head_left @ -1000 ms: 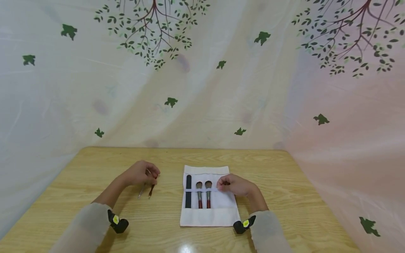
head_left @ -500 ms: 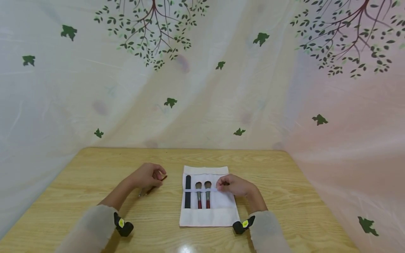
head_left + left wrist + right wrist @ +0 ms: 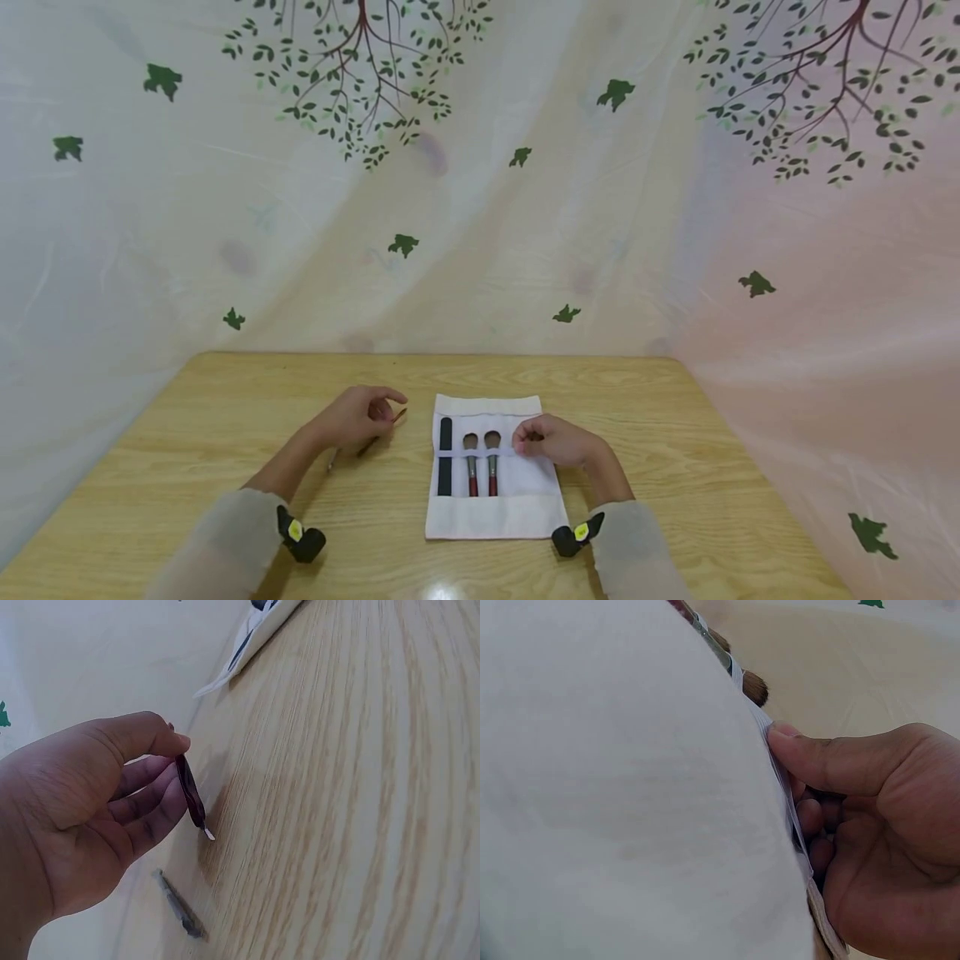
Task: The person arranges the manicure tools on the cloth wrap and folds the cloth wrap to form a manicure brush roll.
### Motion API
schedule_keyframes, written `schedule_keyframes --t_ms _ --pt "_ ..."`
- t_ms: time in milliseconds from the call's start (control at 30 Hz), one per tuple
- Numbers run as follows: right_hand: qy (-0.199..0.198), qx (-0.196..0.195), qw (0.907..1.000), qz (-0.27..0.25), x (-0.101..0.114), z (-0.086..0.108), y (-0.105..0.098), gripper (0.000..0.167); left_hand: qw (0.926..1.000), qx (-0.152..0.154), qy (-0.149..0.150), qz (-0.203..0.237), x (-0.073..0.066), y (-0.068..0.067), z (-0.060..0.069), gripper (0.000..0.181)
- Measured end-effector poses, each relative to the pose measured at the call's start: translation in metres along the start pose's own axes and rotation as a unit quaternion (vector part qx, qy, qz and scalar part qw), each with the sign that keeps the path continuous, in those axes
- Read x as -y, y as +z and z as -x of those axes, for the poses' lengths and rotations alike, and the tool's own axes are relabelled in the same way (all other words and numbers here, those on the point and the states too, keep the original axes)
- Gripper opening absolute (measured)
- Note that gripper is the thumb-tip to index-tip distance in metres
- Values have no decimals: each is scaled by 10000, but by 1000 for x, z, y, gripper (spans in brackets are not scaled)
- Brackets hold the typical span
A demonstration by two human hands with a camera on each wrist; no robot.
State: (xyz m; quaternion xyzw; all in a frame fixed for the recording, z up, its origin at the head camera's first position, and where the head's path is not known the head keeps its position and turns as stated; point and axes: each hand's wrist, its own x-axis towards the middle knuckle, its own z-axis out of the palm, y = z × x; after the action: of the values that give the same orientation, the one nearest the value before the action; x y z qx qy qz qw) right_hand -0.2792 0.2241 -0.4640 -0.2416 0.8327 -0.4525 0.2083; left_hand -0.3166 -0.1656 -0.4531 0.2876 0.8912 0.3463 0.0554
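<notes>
My left hand (image 3: 356, 419) pinches a dark red slim tool (image 3: 190, 790) between thumb and fingers, its short metal tip pointing down in the left wrist view. A thin grey tool (image 3: 178, 906) lies on the wood beside that hand. On the white cloth case (image 3: 495, 518), a black flat strip (image 3: 446, 457) and two red-handled brushes (image 3: 492, 464) sit under an elastic band. My right hand (image 3: 558, 439) pinches the band (image 3: 759, 718) at the right part of the case, thumb in front and fingers behind.
The case lies on a wooden table (image 3: 660, 467), right of my left hand. Behind the table's far edge hangs a pale curtain (image 3: 480, 275) printed with leaves and branches. Each wrist bears a small black camera (image 3: 303, 543).
My left hand has moved right with the dark red tool, which has tilted away from upright; the grey tool stays on the table. My right hand keeps its hold on the band.
</notes>
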Motion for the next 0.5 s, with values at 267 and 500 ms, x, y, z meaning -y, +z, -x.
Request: schedule_keyframes --t_ms 267,500 --pt "36 -23 10000 -3 0 -1 0 11 9993 -138 -24 339 -9 6 -10 36" --pt "19 -23 10000 56 0 -1 -1 11 9966 -240 -103 782 -17 13 -25 35"
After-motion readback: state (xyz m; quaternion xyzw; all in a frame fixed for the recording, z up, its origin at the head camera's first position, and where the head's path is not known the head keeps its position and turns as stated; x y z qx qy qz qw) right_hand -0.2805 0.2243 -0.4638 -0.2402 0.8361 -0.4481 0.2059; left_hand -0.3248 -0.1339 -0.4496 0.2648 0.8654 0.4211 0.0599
